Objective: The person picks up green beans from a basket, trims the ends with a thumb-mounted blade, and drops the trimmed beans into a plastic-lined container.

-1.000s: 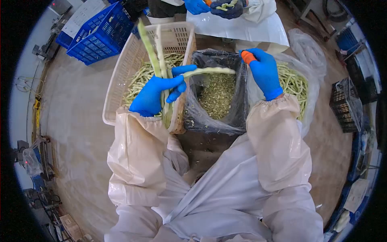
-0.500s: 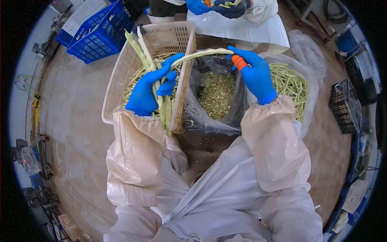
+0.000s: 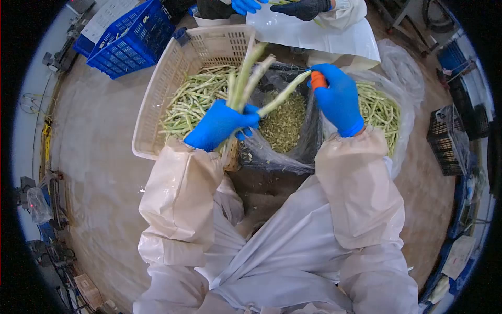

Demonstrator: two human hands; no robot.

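In its blue glove, my left hand [image 3: 222, 125] is closed around several long green beans [image 3: 242, 83], which stick up past the fingers and blur at the tips. One more bean [image 3: 285, 95] runs from the left fingers across to my right hand [image 3: 339, 99], which pinches its far end. An orange cover [image 3: 318, 80] sits on a finger or thumb of the right glove. Below the stretched bean stands a bin lined with clear plastic [image 3: 309, 141], with small chopped green bits [image 3: 282, 123] inside.
A cream crate [image 3: 144, 123] of beans stands at left, and a plastic bag [image 3: 403, 125] of beans at right. Blue crates [image 3: 130, 44] are at the upper left, a black crate [image 3: 447, 138] at far right. Opposite, a person's dark-gloved hand [image 3: 303, 9] holds beans.
My left hand has moved right and toward the bin, with its beans now leaning right. The bean between my hands spans a shorter gap. My right hand has shifted slightly right.
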